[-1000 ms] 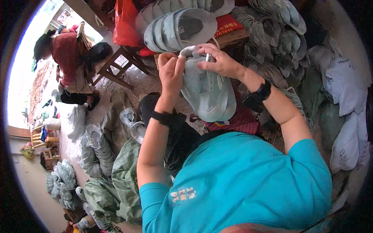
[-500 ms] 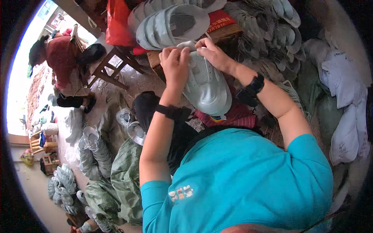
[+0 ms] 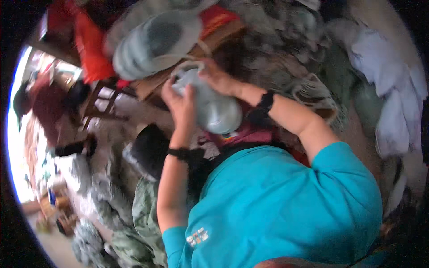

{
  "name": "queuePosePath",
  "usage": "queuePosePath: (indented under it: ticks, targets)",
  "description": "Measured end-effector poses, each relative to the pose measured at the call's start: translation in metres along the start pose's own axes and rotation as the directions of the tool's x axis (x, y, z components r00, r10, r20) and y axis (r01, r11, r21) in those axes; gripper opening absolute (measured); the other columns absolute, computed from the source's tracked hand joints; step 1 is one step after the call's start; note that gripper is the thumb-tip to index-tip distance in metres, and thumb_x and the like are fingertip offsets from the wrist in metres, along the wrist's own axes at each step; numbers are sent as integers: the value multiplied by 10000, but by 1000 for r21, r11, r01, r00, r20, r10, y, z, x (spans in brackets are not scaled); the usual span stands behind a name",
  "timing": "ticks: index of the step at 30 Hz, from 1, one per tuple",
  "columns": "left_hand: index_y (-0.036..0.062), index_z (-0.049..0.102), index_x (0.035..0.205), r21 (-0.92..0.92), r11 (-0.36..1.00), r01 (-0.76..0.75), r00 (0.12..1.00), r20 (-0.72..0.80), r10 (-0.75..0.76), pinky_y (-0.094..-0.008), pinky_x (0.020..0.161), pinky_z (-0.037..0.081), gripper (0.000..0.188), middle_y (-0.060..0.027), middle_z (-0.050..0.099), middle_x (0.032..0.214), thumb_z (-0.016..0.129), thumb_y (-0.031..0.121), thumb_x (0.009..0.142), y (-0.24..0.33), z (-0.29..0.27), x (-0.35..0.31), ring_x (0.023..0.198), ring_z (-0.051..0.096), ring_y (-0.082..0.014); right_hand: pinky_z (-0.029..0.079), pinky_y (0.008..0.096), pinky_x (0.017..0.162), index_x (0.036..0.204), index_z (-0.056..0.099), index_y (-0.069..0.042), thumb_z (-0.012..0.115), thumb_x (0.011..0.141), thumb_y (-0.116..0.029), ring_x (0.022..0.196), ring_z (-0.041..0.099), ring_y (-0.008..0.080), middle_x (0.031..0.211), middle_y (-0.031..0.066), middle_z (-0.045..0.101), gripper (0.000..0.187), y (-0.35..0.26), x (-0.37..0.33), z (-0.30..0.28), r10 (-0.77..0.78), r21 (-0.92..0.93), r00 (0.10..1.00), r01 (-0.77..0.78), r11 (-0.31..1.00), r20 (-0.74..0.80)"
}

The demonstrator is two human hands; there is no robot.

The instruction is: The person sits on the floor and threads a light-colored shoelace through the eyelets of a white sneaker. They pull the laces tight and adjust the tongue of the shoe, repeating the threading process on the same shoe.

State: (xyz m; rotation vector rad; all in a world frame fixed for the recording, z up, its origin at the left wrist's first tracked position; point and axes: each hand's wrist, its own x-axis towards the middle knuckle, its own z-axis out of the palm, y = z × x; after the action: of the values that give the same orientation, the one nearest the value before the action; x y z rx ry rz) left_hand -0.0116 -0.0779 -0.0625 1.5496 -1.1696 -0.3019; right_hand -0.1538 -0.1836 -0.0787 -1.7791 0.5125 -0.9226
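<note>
Both hands grip a pale grey shoe upper (image 3: pixel 218 115) by its collar: the left hand (image 3: pixel 180 102) pinches the left side between thumb and fingers, the right hand (image 3: pixel 217 79) clasps the right, its fingertips blurred. The upper is over a maroon cloth (image 3: pixel 245 135), toe toward the body, probably held from both sides to keep the opening spread. Beyond, on the wooden desk (image 3: pixel 148 87), nested uppers (image 3: pixel 127 58) overlap, likely saving space. Since half a second ago, the view has swung and blurred, and the collar opening shows more.
</note>
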Motion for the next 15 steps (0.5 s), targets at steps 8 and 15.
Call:
queuePosePath:
  ticks: [8,15]
  targets:
    - [5,350,1408,173,984,-27,999,47,19,-435,1100,252,552,-195,359,1355,558,280,977,-3,-5,-6,1289,317,-329,474,441,861,1173,613,-5,535,963,-392,946,636,320,1022,208,654,447,102,-138,-93,596,-321,710,-703,635,-375]
    - [21,315,1429,256,966,47,998,24,-55,-428,1091,278,572,-186,325,1354,521,325,989,6,-9,-6,1278,344,-318,504,482,838,1182,614,-3,622,862,-124,1016,584,375,1147,208,600,341,176,-242,-252,448,-648,562,-760,-53,-695]
